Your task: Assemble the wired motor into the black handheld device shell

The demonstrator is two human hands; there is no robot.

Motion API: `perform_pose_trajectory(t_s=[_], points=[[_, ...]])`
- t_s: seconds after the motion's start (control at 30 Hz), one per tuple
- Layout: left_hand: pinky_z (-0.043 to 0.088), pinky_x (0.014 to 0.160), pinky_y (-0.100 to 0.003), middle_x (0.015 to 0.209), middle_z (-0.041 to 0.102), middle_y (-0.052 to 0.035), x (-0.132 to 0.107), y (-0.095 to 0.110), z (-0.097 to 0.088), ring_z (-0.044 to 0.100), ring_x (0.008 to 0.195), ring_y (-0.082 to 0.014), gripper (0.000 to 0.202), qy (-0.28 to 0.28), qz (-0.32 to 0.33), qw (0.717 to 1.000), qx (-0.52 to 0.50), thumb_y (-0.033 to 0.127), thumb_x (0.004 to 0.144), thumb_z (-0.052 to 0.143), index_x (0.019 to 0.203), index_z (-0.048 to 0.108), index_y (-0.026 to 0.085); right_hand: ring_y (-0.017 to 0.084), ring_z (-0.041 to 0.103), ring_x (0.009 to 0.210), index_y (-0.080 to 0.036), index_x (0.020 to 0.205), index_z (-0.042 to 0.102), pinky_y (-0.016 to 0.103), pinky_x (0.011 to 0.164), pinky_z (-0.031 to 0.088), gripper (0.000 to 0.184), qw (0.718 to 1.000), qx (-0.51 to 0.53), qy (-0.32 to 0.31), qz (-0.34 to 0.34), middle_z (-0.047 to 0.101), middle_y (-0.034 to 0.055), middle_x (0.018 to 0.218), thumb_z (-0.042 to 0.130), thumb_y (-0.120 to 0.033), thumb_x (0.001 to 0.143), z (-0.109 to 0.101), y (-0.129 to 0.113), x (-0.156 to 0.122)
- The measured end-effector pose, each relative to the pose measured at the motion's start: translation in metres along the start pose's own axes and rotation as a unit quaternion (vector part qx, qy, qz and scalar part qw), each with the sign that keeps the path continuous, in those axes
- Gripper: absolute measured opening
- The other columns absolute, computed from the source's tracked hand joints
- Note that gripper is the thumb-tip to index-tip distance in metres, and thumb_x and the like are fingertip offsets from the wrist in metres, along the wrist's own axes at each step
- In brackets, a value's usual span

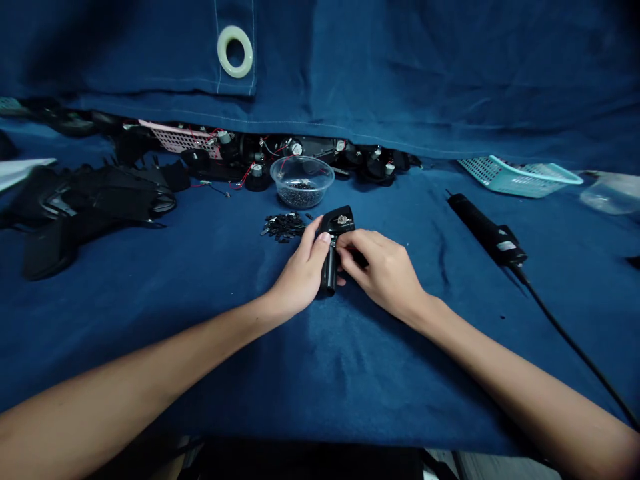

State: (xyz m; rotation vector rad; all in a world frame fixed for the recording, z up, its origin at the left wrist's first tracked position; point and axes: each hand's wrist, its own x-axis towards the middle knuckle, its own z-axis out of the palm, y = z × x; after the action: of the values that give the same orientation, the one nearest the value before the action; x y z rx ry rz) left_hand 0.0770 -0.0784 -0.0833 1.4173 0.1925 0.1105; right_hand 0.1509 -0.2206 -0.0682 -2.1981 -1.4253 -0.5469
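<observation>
A black plastic housing (pixel 330 268) with a handle and a small metal part near its top is held upright just above the blue cloth. My left hand (pixel 299 275) wraps around its left side, thumb resting on the front. With thumb and fingers pinched together, my right hand (pixel 383 268) touches the right side of the housing near its middle; whatever lies between those fingertips is hidden. Just beyond my left hand lies a pile of small black plastic pieces (pixel 284 227). Behind the pile stands a clear plastic bowl (pixel 303 177) with many tiny dark bits, perhaps screws.
A black corded electric screwdriver (pixel 487 230) lies to the right, near a turquoise basket (pixel 537 180). Black plastic shells (pixel 95 200) are heaped at left. Motor parts with red wires (pixel 257 173) and a pink basket (pixel 185 139) sit beneath a hanging blue curtain (pixel 400 73).
</observation>
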Motion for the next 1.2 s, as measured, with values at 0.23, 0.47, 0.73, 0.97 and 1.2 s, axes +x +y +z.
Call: perform_pose_trajectory(t_s=[0.23, 0.47, 0.73, 0.97, 1.2], points=[[0.054, 0.052, -0.019, 0.116, 0.069, -0.0091, -0.001, 0.002, 0.002, 0.067, 0.068, -0.0117, 0.051, 0.014, 0.003, 1.000, -0.014, 0.036, 0.100, 0.039, 0.150, 0.035, 0.028, 0.017, 0.056, 0.071, -0.018, 0.088, 0.057, 0.028, 0.069, 0.041, 0.006, 1.000, -0.004, -0.005, -0.001, 0.063, 0.0030, 0.077, 0.053, -0.015, 0.093, 0.002, -0.001, -0.001], [0.062, 0.066, -0.024, 0.126, 0.064, -0.0076, 0.001, 0.005, 0.003, 0.068, 0.087, -0.0134, 0.041, 0.009, -0.007, 0.988, -0.153, 0.032, 0.101, 0.039, 0.141, 0.047, 0.027, 0.020, 0.056, 0.079, -0.016, 0.094, 0.057, 0.032, 0.075, 0.042, 0.009, 0.999, -0.031, -0.008, 0.000, 0.065, 0.0069, 0.085, 0.050, -0.020, 0.097, 0.001, -0.002, 0.005], [0.062, 0.063, -0.024, 0.126, 0.063, -0.0083, 0.001, 0.005, 0.002, 0.069, 0.083, -0.0133, 0.041, -0.009, -0.001, 0.989, -0.149, 0.036, 0.101, 0.040, 0.140, 0.046, 0.027, 0.022, 0.053, 0.089, -0.016, 0.092, 0.060, 0.038, 0.087, 0.039, 0.023, 0.996, -0.072, -0.060, 0.000, 0.065, 0.0064, 0.088, 0.041, -0.025, 0.101, -0.011, -0.001, 0.006], [0.062, 0.059, -0.025, 0.129, 0.062, -0.0094, 0.000, 0.001, 0.001, 0.068, 0.080, -0.0140, 0.045, -0.018, 0.008, 0.992, -0.127, 0.039, 0.099, 0.042, 0.143, 0.044, 0.030, 0.026, 0.044, 0.096, -0.020, 0.089, 0.064, 0.041, 0.083, 0.032, 0.025, 0.988, -0.150, -0.034, 0.009, 0.058, 0.0088, 0.101, 0.046, -0.033, 0.100, -0.014, -0.002, 0.004], [0.061, 0.061, -0.026, 0.122, 0.067, -0.0085, 0.000, -0.004, -0.002, 0.068, 0.072, -0.0126, 0.053, -0.031, 0.014, 0.996, -0.088, 0.043, 0.098, 0.045, 0.150, 0.038, 0.033, 0.020, 0.044, 0.083, -0.018, 0.080, 0.054, 0.037, 0.078, 0.031, 0.023, 0.992, -0.088, -0.082, -0.029, 0.059, 0.0044, 0.083, 0.044, -0.024, 0.100, -0.012, 0.000, 0.004]])
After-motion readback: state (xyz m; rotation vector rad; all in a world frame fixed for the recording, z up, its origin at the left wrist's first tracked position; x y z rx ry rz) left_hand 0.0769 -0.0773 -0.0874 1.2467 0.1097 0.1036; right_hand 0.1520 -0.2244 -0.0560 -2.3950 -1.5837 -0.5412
